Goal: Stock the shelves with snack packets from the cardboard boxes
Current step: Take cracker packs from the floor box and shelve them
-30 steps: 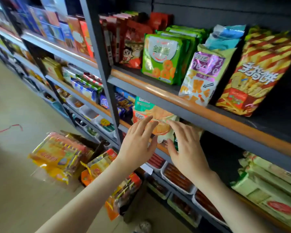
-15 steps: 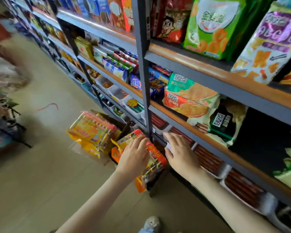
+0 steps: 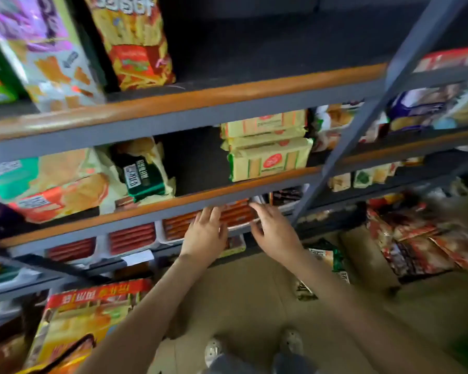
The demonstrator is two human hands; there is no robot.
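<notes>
The yellow-and-red snack packets point(image 3: 92, 317) lay heaped low at the left, below the shelves and well apart from both hands, and green packets point(image 3: 324, 259) sat on the floor just beside the right forearm. The left hand point(image 3: 206, 233) rested with straight fingers on the red stick packs point(image 3: 235, 211) in a white tray point(image 3: 242, 225) under the orange-edged shelf point(image 3: 227, 191), gripping nothing. The right hand point(image 3: 274, 230) was spread open at the tray's right end, though blur hid whether its thumb touched the rim.
</notes>
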